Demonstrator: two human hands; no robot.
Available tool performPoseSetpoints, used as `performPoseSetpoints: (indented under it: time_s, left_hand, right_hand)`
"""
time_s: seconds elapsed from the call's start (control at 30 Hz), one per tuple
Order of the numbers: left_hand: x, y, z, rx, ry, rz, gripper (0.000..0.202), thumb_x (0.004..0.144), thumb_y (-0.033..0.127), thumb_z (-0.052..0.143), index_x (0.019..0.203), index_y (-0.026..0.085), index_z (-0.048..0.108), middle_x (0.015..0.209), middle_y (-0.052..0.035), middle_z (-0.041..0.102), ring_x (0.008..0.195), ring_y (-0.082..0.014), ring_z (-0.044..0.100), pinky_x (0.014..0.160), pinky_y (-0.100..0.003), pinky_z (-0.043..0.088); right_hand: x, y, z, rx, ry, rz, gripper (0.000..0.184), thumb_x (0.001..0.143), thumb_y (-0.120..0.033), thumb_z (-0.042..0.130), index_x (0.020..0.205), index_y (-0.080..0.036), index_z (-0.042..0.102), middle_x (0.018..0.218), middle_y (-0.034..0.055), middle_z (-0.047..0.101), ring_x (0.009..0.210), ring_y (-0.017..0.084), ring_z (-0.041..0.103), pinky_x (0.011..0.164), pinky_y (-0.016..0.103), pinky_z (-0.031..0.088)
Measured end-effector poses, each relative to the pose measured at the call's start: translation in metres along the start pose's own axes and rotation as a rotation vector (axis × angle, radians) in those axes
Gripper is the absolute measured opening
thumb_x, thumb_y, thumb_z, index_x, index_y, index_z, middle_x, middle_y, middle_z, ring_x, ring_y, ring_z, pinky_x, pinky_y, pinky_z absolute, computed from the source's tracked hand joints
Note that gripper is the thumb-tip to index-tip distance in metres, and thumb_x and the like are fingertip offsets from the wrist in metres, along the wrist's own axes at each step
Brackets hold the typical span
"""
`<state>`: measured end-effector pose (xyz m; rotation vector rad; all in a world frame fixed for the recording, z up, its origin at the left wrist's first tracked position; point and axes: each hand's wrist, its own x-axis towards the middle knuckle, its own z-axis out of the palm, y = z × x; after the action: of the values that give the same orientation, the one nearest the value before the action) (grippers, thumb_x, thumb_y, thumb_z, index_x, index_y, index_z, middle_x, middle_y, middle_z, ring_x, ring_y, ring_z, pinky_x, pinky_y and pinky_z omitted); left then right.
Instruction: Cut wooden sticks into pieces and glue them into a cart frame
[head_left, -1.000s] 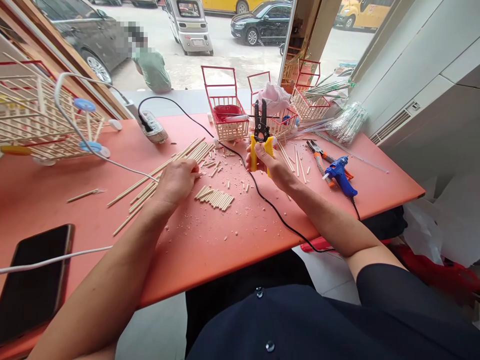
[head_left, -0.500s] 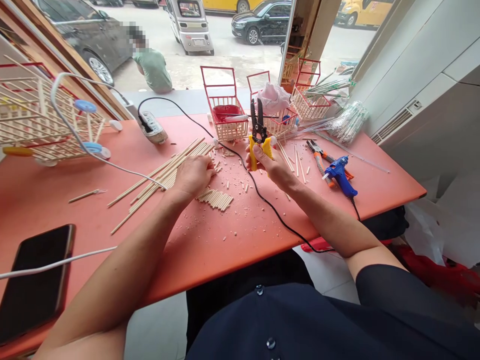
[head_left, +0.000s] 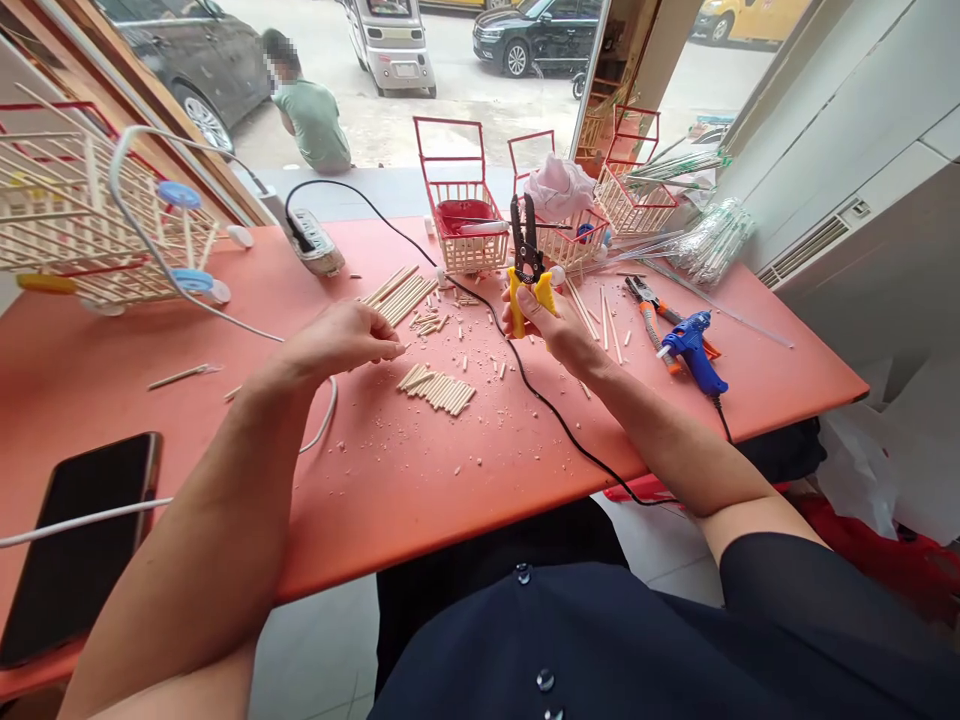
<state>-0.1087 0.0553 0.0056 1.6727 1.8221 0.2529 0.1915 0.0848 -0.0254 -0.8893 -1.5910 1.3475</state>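
My right hand (head_left: 541, 318) is wrapped round yellow-handled wire strippers (head_left: 529, 255), held upright above the table with the black jaws pointing up. My left hand (head_left: 349, 338) reaches over the long wooden sticks (head_left: 405, 296), its thumb and fingers close together; what lies between them, if anything, is hidden. Just right of its fingertips, a row of short cut sticks (head_left: 439, 390) lies side by side on the pink table (head_left: 420, 500). Small loose offcuts (head_left: 429, 323) are scattered behind that row.
Stick-built baskets with red trim (head_left: 469, 240) stand along the back. A blue glue gun (head_left: 697, 355) and orange-handled pliers (head_left: 649, 305) lie at right. A black cable (head_left: 555, 430) crosses the table. At left are a phone (head_left: 82, 540), a white cable and a power strip (head_left: 315, 245).
My left hand has shifted left, away from the short sticks, leaving their row in fuller view. My right hand still holds the wire strippers. The whole view has shifted slightly.
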Motion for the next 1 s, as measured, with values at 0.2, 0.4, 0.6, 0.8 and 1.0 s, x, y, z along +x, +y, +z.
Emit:
performPoseSetpoints:
  time_s: [0.2, 0.4, 0.6, 0.8, 1.0]
  left_hand:
    - [0.007, -0.005, 0.004, 0.163, -0.069, 0.078, 0.024, 0.060, 0.049, 0.068, 0.060, 0.026, 0.074, 0.069, -0.0059, 0.074, 0.077, -0.0260, 0.065, 0.070, -0.036, 0.046]
    - [0.005, -0.004, 0.006, 0.225, -0.061, 0.083, 0.023, 0.063, 0.047, 0.067, 0.054, 0.026, 0.069, 0.061, -0.0042, 0.067, 0.073, -0.0257, 0.064, 0.068, -0.036, 0.043]
    - [0.006, 0.013, 0.020, 0.094, 0.240, 0.012, 0.016, 0.074, 0.039, 0.067, 0.072, 0.025, 0.073, 0.069, -0.0029, 0.071, 0.080, -0.0257, 0.070, 0.079, -0.034, 0.051]
    - [0.001, 0.023, 0.025, 0.031, 0.434, 0.089, 0.012, 0.087, 0.032, 0.069, 0.090, 0.021, 0.074, 0.103, -0.0092, 0.085, 0.099, -0.0252, 0.074, 0.102, -0.037, 0.055]
    - [-0.008, 0.033, 0.033, 0.027, 0.402, 0.169, 0.011, 0.089, 0.034, 0.072, 0.083, 0.026, 0.069, 0.094, -0.0048, 0.083, 0.091, -0.0257, 0.072, 0.096, -0.039, 0.056]
  right_hand:
    - [0.001, 0.002, -0.002, 0.003, -0.004, -0.006, 0.079, 0.095, -0.093, 0.070, 0.136, -0.026, 0.070, 0.092, 0.0012, 0.071, 0.088, 0.020, 0.070, 0.091, 0.044, 0.062]
    - [0.000, -0.002, -0.002, -0.039, -0.003, 0.004, 0.074, 0.100, -0.090, 0.066, 0.143, -0.030, 0.069, 0.092, 0.0015, 0.069, 0.092, 0.022, 0.071, 0.097, 0.049, 0.062]
    - [0.005, -0.006, -0.017, -0.165, 0.064, -0.001, 0.071, 0.100, -0.094, 0.061, 0.128, -0.029, 0.072, 0.101, 0.0060, 0.071, 0.094, 0.025, 0.069, 0.094, 0.049, 0.062]
    - [0.008, -0.017, -0.049, -0.755, 0.168, 0.008, 0.065, 0.101, -0.086, 0.067, 0.115, -0.023, 0.070, 0.113, 0.0129, 0.075, 0.108, 0.031, 0.067, 0.108, 0.051, 0.055]
    - [0.010, -0.021, -0.065, -1.248, 0.225, 0.217, 0.070, 0.104, -0.072, 0.070, 0.139, -0.011, 0.073, 0.135, 0.0270, 0.072, 0.128, 0.045, 0.067, 0.116, 0.060, 0.050]
